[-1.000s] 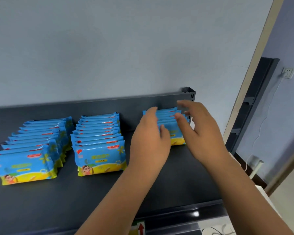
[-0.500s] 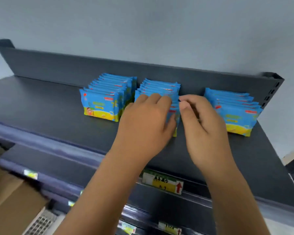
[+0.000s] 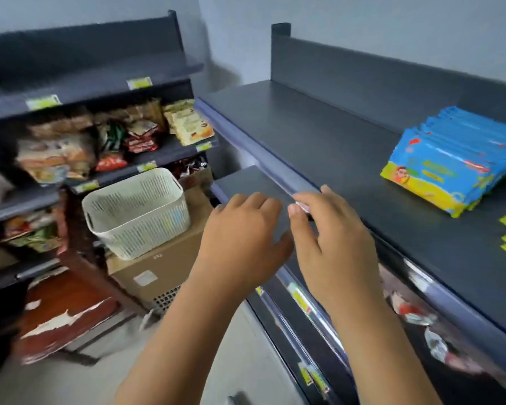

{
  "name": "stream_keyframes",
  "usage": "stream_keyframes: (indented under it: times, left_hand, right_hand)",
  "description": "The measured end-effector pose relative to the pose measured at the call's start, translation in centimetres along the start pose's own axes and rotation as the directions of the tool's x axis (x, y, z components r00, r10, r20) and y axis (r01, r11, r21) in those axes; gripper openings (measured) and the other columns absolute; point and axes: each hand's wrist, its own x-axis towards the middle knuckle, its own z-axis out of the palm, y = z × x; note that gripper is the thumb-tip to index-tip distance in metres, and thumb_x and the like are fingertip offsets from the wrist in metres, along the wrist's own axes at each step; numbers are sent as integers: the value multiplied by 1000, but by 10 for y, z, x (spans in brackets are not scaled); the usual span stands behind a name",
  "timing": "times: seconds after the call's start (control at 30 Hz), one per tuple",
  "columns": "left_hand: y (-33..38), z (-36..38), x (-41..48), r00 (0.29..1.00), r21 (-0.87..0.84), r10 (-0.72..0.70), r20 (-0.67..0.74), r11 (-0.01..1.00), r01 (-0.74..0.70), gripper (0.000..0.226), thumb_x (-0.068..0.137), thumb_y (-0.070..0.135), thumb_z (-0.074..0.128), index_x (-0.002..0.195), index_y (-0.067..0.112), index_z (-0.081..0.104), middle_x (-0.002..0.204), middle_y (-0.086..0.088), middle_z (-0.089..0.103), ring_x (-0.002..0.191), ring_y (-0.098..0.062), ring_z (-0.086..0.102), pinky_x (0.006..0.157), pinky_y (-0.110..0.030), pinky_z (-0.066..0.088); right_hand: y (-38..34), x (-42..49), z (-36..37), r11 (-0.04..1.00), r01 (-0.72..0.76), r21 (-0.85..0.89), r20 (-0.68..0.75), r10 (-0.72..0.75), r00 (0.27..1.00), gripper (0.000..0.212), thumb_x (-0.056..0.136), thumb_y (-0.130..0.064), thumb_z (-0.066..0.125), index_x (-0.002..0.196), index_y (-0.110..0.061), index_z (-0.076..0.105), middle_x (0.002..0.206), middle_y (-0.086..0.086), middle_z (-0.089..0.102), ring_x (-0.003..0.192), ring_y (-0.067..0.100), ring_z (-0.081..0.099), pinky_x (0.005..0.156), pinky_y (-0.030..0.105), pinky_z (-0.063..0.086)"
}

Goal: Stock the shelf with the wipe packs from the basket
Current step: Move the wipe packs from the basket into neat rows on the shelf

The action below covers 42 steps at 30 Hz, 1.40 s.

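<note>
A dark shelf (image 3: 319, 135) carries a row of blue wipe packs (image 3: 453, 159) at the right; a white basket (image 3: 138, 211) sits on a cardboard box (image 3: 164, 264) at the left, its contents seemingly blurred. Left hand (image 3: 243, 238) and right hand (image 3: 330, 244) hover spread open, holding nothing, near the shelf's front edge.
</note>
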Motion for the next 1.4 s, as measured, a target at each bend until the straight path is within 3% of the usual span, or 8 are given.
stream_keyframes:
  times: [0.2,0.43,0.53,0.63,0.83,1.13,1.33,1.4]
  left_hand:
    - [-112,-22,18,989,38,-135,-60,990,137,47,84,55,41,102,23,70,98,7,67,92,-26,63,71,-37,52]
    - [-217,-7,26,971,30,-229,-67,973,231,37,89,52,53,106,23,68,116,8,64,97,-25,62,74,-41,54]
    - [-257,1,26,957,21,-285,-45,958,286,42,89,52,50,115,24,66,124,9,61,100,-24,62,77,-42,55]
    - [-301,7,31,939,58,-343,-4,938,343,50,88,57,45,121,25,64,125,10,61,106,-21,62,79,-41,56]
    - [-391,33,52,865,81,-502,8,862,500,45,91,54,54,124,25,64,127,10,62,119,-21,55,87,-44,56]
    - [-532,93,152,701,-51,-710,64,699,713,41,94,41,63,129,20,64,135,3,62,133,-24,44,105,-37,41]
    - [-617,160,161,427,-97,-852,302,418,903,36,97,32,60,130,19,62,134,-5,62,125,-29,51,101,-45,50]
    - [-636,178,147,381,26,-847,370,419,908,39,97,30,58,134,17,59,137,-5,59,131,-31,44,105,-44,46]
  right_hand:
    - [-42,49,90,1000,6,-2,213,-5,977,42,102,-52,42,128,-24,60,131,-3,62,134,23,51,88,39,50]
    - [-79,91,176,997,83,-2,283,-79,956,40,101,-50,45,130,-25,59,127,-9,60,116,15,53,77,28,38]
    - [-98,98,220,993,105,51,371,-117,921,42,100,-52,41,122,-22,60,124,-5,62,111,19,57,78,36,48]
    - [-113,113,265,987,134,90,414,-160,896,36,101,-50,42,115,-22,60,112,-7,61,101,18,57,71,33,43]
    - [-125,175,363,983,160,91,517,-184,836,41,102,-48,48,135,-25,56,135,-7,59,122,19,54,89,36,47]
    - [-130,294,530,990,18,138,717,-112,688,43,104,-48,46,140,-25,54,141,-5,57,122,19,58,81,32,45]
    - [-103,313,634,985,-168,48,860,45,509,41,105,-42,47,139,-21,56,142,-1,59,123,23,59,90,34,47]
    - [-92,307,661,966,-257,-22,883,139,448,40,104,-43,48,136,-21,57,138,0,62,118,25,62,92,37,49]
